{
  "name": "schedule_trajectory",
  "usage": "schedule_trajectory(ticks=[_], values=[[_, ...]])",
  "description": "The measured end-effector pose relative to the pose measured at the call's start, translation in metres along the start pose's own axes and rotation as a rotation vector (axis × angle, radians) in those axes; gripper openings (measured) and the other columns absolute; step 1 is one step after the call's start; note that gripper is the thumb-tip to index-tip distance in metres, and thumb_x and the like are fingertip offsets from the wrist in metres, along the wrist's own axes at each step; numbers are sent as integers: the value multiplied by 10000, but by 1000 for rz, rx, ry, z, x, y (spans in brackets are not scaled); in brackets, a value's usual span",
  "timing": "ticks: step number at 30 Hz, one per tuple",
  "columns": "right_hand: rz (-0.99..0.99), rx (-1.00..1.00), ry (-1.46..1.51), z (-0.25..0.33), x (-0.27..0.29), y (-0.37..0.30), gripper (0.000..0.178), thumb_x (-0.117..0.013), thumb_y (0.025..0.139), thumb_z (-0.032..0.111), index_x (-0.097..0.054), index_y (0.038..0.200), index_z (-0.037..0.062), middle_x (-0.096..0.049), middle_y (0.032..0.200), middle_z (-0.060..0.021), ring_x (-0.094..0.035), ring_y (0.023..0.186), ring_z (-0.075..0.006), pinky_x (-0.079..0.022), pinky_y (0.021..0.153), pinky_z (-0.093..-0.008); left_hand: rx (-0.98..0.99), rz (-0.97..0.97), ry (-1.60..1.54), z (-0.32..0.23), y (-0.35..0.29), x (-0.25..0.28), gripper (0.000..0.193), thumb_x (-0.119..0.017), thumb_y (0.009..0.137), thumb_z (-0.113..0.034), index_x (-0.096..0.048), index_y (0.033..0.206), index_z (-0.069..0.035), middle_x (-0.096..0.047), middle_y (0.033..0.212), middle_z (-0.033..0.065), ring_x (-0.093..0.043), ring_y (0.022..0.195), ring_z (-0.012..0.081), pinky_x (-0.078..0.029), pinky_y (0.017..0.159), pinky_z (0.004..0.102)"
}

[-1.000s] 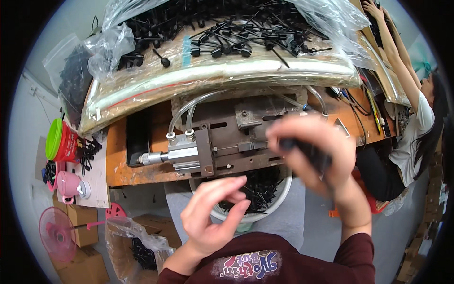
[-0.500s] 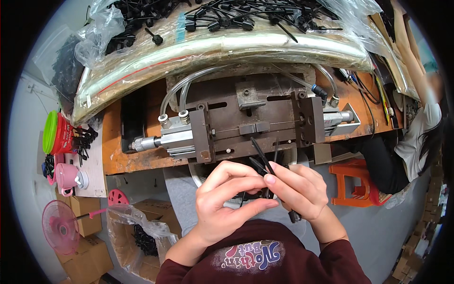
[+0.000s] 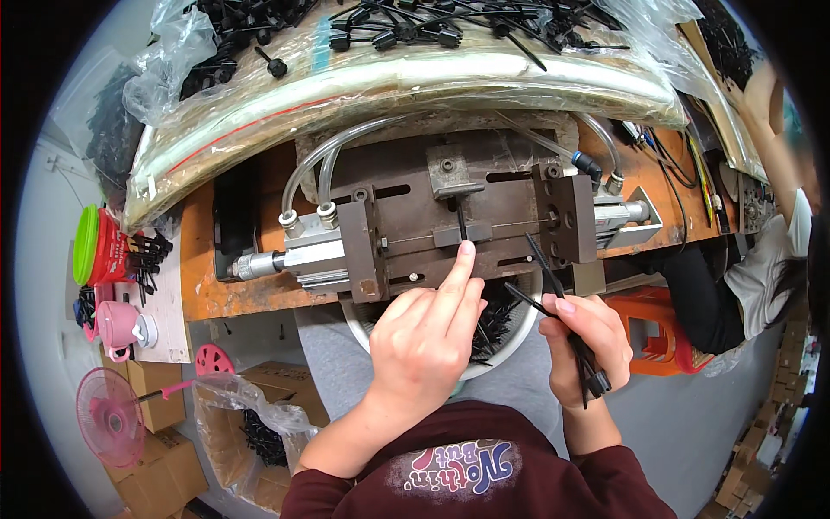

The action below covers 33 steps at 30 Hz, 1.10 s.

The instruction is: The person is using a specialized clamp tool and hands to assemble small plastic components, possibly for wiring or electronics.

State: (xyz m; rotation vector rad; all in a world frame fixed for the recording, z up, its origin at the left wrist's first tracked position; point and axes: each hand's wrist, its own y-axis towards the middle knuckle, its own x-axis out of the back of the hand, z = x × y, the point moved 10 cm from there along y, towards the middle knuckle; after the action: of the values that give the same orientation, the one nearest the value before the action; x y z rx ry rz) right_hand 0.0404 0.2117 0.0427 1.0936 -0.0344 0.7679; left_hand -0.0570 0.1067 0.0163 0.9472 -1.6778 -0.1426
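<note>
My left hand (image 3: 424, 337) reaches to the middle of a brown metal fixture (image 3: 501, 199), index finger stretched out and the other fingers bent. Its fingertip touches the near end of a black cable tie (image 3: 462, 218), which lies in the slot between two small grey blocks (image 3: 446, 236) and runs back toward an upright bracket (image 3: 450, 173). To the right of the fixture's middle, my right hand (image 3: 596, 333) is closed around several black cable ties (image 3: 581, 350) with chunky heads. Their thin ends point up and left; the heads hang below the fingers.
Pneumatic cylinders (image 3: 316, 259) with clear hoses flank the fixture on the wooden bench (image 3: 216, 290). Below its front edge stands a white-rimmed basket (image 3: 356, 327) of black pieces. More ties (image 3: 402, 35) lie on the plastic-covered ledge behind. Another person's arm (image 3: 765, 112) is at right.
My hands have parted. The left moved up to the fixture, where a cable tie now lies between the blocks; the right moved right with the other ties.
</note>
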Motion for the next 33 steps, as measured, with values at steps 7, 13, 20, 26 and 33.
schedule_trajectory(ticks=[7, 13, 20, 26, 33], values=[[25, -19, -44, 1, -1, -4, 402, -796, 710, -91, -674, 1077, 19, -711, 942, -136, -650, 646, -217, -488, 529, -286, -10, 33, 17, 1, 7, 0, 248, -802, 710, -120, -709, 920, -25, -698, 1168, 117, -647, 642, 180, -502, 610, 276], [-3, -25, -31, -1, 2, -5, 406, -802, 700, -88, -684, 1074, 17, -714, 936, -136, -635, 621, -204, -474, 505, -277, 4, 37, 30, -1, 11, 1, 239, -808, 702, -123, -713, 903, -34, -703, 1159, 110, -620, 588, 170, -488, 566, 272], [13, -16, -68, 0, 2, -7, 378, -799, 706, -76, -707, 1064, 2, -720, 925, -131, -629, 608, -197, -470, 494, -272, 49, 41, -23, 3, 10, 4, 281, -816, 702, -130, -716, 946, -34, -707, 1162, 85, -628, 592, 142, -489, 577, 260], [46, 15, -55, 8, -4, -11, 339, -749, 748, 0, -710, 1085, -5, -720, 1001, -138, -612, 607, -188, -480, 507, -272, 54, -36, -571, -22, 3, 33, 372, -903, 645, -117, -705, 943, -18, -701, 890, 102, -669, 692, 163, -546, 600, 252], [83, 71, -69, 15, -12, -19, 349, -684, 804, 124, -698, 1123, -18, -713, 1043, -148, -613, 620, -185, -480, 512, -272, 7, -35, -543, -26, -6, 29, 386, -885, 620, -72, -695, 954, -32, -684, 851, 81, -662, 732, 201, -536, 613, 284]])
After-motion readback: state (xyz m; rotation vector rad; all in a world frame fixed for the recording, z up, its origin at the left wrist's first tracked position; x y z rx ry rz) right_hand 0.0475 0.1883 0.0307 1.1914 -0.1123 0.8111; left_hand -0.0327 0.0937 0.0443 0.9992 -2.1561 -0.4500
